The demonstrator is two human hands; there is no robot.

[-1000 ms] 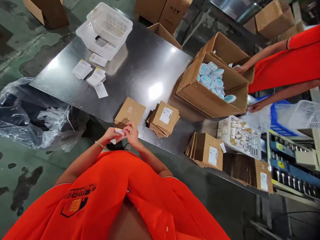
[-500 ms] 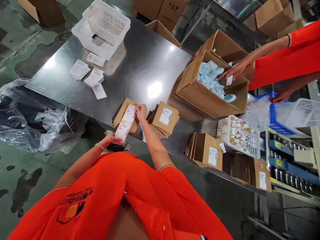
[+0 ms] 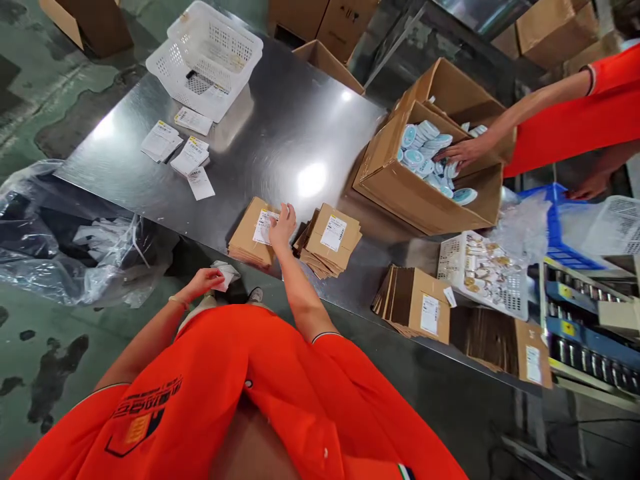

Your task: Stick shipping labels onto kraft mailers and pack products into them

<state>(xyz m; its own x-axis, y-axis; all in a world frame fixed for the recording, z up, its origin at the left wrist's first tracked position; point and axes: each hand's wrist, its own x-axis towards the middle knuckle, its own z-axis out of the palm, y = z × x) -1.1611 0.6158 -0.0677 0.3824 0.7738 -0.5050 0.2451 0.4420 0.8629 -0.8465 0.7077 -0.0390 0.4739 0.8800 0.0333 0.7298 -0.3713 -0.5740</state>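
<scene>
My left hand [image 3: 207, 281], below the table's front edge, pinches a crumpled white strip of label paper [image 3: 226, 274]. My right hand [image 3: 283, 225] rests with its fingers outstretched at the right edge of a white printed label [image 3: 264, 227]. That label lies on the top piece of a stack of flat brown cardboard boxes [image 3: 245, 240]. Just right of this hand is a second stack of flattened boxes [image 3: 325, 257], its top one bearing a label.
Piles of labels [image 3: 190, 157] lie on the steel table [image 3: 280, 120] beside a white basket [image 3: 233, 50]. A co-worker's hand [image 3: 463, 152] reaches into a carton [image 3: 385, 180] of round tins. More labelled box stacks [image 3: 417, 303] stand along the front edge. A plastic-lined bin [image 3: 55, 267] stands at left.
The label strip stretched across the left stack has come away; a single label lies there now. My left hand has moved left and down with the crumpled strip. My right hand's fingers have spread.
</scene>
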